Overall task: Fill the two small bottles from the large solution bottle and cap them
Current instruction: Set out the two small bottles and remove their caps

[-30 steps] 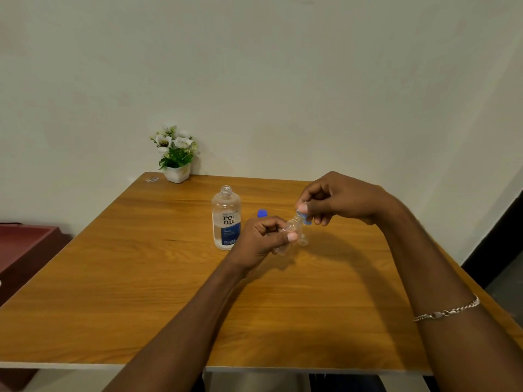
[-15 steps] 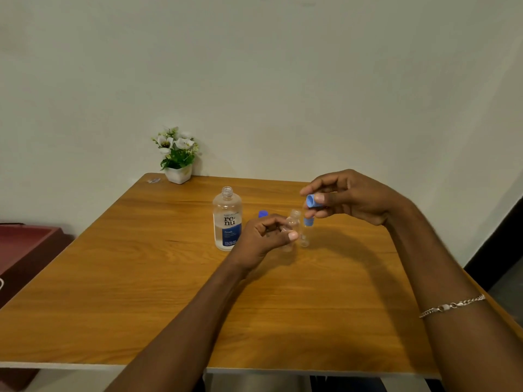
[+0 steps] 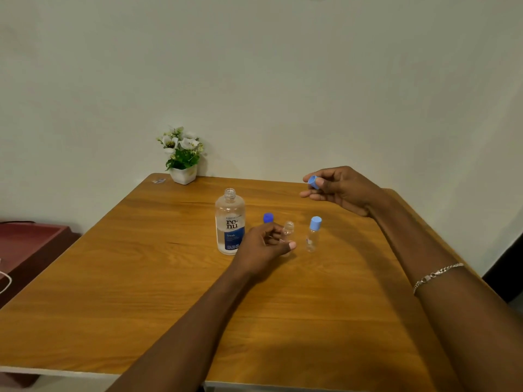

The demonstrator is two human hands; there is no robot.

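Observation:
The large clear solution bottle [image 3: 229, 222] with a blue label stands uncapped at the table's middle. Its dark blue cap [image 3: 268, 217] sits just to its right. My left hand [image 3: 263, 247] grips a small clear bottle [image 3: 288, 229] that has no cap, upright on the table. A second small bottle [image 3: 312, 234] with a light blue cap stands to the right of it. My right hand [image 3: 338, 189] is raised above the table to the right and pinches a light blue cap [image 3: 313, 182] between thumb and fingers.
A small white pot of flowers [image 3: 182, 157] stands at the table's far left corner, beside a small shiny scrap [image 3: 159, 181]. The wooden table [image 3: 141, 278] meets a pale wall behind. A dark red piece of furniture [image 3: 28, 244] stands to the left.
My right hand pulled the light blue cap off the small bottle and moved it up and to the right. The left hand kept its hold on the bottle and set it upright.

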